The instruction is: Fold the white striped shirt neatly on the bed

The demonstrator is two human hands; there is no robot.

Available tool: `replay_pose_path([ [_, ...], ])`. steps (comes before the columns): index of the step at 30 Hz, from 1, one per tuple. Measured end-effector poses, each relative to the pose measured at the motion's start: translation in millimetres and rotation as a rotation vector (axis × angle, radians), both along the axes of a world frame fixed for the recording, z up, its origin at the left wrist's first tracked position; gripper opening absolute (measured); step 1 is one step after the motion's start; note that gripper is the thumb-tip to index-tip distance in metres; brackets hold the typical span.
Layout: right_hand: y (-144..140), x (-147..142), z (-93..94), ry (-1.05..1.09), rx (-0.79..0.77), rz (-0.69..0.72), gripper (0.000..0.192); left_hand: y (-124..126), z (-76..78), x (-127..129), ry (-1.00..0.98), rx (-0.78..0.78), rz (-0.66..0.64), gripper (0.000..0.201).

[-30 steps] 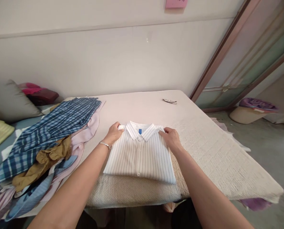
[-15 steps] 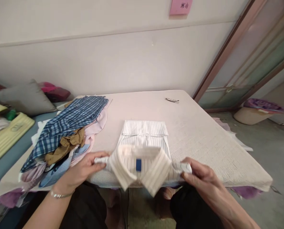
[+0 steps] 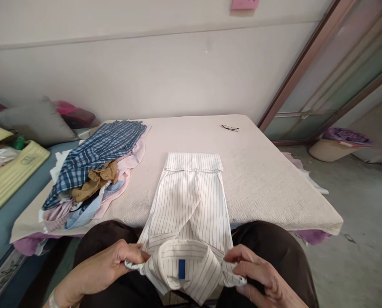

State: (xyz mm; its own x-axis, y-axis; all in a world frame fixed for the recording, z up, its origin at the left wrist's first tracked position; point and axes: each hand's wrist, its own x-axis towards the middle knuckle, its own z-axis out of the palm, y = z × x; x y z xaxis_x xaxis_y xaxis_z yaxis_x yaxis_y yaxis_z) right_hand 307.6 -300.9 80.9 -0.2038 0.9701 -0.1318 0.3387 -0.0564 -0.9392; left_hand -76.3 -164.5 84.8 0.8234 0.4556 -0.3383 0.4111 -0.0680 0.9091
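Observation:
A white striped shirt [image 3: 191, 201] lies stretched from the padded table [image 3: 274, 184] down toward my lap, its back side up and its far end folded over. The collar with a blue tag sits at the near end over my lap. My left hand [image 3: 104, 269] pinches the shirt's left shoulder beside the collar. My right hand [image 3: 255, 276] grips the right shoulder. Both hands are below the table's front edge, over my dark trousers.
A pile of clothes [image 3: 94, 167] topped by a blue plaid shirt lies on the table's left part. A small dark object [image 3: 230, 127] rests near the far edge. A grey cushion [image 3: 33, 124] and a yellow mat [image 3: 11, 179] are to the left, a basin [image 3: 338, 147] on the floor to the right.
The folded shirt was unfolded: both hands took its shoulders and pulled the collar end toward me, off the table edge and down over my lap.

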Motion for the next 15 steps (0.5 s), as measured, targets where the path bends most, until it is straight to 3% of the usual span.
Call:
replay_pose_path([
  [2,-3,1,-8.9,-0.072,0.056,-0.063,0.016,1,0.7,-1,0.015,0.003,0.009,0.037],
  [6,-15,-1,-31.3,-0.132,0.064,-0.063,0.040,2,5.3,1,0.038,0.013,-0.008,0.034],
  [9,-19,-1,-39.8,-0.179,0.053,-0.070,0.045,6,12.2,2,0.026,0.041,-0.038,0.038],
  [12,-7,5,-30.7,-0.193,0.050,-0.143,0.049,23,24.5,3,-0.011,0.081,-0.034,0.037],
  [15,33,20,-5.2,-0.144,0.036,-0.273,0.040,62,43.7,13,-0.019,0.123,-0.026,0.030],
])
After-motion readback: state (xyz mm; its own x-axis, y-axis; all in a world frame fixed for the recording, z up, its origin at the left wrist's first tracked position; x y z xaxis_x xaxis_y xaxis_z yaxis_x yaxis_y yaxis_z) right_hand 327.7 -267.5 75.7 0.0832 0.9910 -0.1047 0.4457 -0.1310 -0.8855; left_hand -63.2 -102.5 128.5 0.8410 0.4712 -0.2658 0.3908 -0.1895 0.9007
